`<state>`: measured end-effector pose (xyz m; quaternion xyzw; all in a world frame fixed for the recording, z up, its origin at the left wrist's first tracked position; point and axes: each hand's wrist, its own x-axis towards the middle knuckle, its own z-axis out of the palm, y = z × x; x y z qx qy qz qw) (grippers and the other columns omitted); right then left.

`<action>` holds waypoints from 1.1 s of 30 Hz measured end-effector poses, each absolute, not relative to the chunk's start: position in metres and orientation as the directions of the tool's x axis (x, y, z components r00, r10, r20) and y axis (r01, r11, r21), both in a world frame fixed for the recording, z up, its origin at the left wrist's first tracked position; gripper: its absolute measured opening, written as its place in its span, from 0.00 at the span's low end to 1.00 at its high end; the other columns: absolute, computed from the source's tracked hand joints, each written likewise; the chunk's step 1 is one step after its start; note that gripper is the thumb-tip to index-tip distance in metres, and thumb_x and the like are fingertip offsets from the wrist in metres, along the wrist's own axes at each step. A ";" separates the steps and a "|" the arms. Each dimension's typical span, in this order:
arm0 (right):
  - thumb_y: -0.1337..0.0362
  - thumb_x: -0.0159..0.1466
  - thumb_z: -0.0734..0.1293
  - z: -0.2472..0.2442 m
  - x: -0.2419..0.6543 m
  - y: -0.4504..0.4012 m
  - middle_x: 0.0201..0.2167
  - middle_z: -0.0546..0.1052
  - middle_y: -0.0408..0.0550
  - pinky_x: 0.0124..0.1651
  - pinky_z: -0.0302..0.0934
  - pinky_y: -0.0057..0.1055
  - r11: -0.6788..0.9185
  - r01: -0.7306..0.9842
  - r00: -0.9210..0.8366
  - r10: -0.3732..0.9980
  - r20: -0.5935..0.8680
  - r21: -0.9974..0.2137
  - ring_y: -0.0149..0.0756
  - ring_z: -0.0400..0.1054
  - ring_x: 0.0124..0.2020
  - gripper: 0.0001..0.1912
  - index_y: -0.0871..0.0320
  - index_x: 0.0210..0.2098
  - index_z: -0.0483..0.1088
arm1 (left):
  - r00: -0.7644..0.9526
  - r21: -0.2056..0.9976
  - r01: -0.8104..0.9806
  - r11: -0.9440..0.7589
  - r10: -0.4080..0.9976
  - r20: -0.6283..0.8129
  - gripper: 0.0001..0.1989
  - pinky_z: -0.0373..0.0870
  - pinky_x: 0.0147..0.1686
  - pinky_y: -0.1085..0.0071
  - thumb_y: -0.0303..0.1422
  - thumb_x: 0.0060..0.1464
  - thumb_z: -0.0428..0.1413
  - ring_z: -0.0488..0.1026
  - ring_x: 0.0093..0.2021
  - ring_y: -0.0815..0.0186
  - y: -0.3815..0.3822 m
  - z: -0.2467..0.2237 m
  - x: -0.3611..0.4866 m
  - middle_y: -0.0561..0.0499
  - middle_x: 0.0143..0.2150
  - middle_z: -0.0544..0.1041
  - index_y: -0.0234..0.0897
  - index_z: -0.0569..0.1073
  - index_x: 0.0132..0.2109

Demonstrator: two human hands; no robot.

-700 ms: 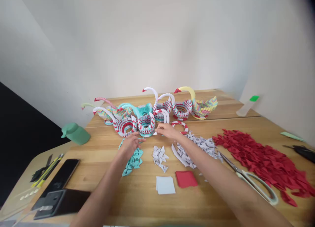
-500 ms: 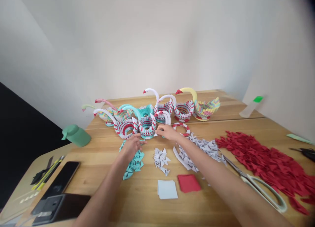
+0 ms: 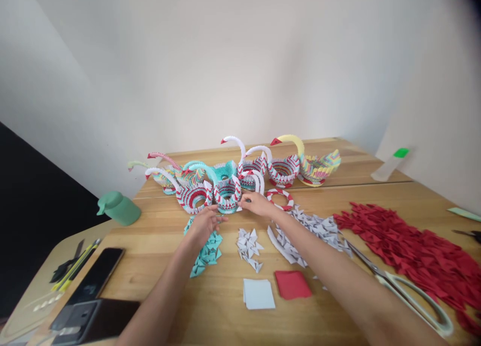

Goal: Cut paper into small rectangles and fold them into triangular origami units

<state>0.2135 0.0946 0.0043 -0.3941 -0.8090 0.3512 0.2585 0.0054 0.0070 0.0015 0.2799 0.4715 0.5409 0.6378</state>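
In the head view, a striped paper bowl (image 3: 227, 193), open at the top, sits on the wooden surface (image 3: 221, 321) among paper swans (image 3: 283, 171) whose bodies are also open and hollow. What the green bottle (image 3: 119, 209) at left and the translucent bottle (image 3: 390, 166) with a green cap at right contain cannot be told.

The left hand (image 3: 205, 223) reaches forward over the turquoise folded pieces (image 3: 206, 254), palm turned inward, its fingers loosely spread and released, near the bowl's left front. The right hand (image 3: 255, 205) comes in from the other side, wrist bent towards the bowl, thumb and forefinger drawn together beside its right edge. A small white bit shows at these fingertips; whether they grasp it is unclear. The red-and-white ring (image 3: 280, 199) lies just beyond that hand.

Compared with the earlier frames, the whole scene sits slightly farther right and lower, while both hands keep nearly the same pose around the bowl.
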 end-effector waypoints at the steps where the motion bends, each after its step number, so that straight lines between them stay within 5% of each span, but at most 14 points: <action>1: 0.60 0.60 0.65 0.004 0.213 0.095 0.25 0.77 0.45 0.36 0.58 0.29 0.442 0.455 -0.556 0.819 0.141 -0.773 0.36 0.69 0.31 0.13 0.59 0.23 0.72 | -0.029 0.867 -0.425 0.260 0.954 -0.300 0.13 0.61 0.15 0.78 0.22 0.46 0.56 0.80 0.31 0.61 0.007 0.002 0.005 0.50 0.31 0.74 0.33 0.66 0.42; 28: 0.57 0.60 0.64 0.007 0.223 0.094 0.21 0.72 0.42 0.31 0.56 0.28 0.417 0.431 -0.518 0.840 0.159 -0.800 0.33 0.65 0.25 0.14 0.58 0.22 0.67 | -0.078 0.893 -0.377 0.246 0.952 -0.295 0.13 0.60 0.13 0.78 0.22 0.47 0.56 0.80 0.27 0.61 0.003 0.000 0.003 0.51 0.28 0.73 0.33 0.66 0.42; 33: 0.57 0.62 0.63 0.016 0.230 0.090 0.22 0.73 0.44 0.37 0.60 0.29 0.411 0.395 -0.502 0.846 0.182 -0.822 0.40 0.71 0.35 0.15 0.58 0.23 0.66 | -0.104 0.910 -0.352 0.218 0.957 -0.269 0.13 0.60 0.12 0.78 0.23 0.46 0.56 0.79 0.27 0.60 -0.001 0.005 0.005 0.51 0.28 0.73 0.33 0.66 0.41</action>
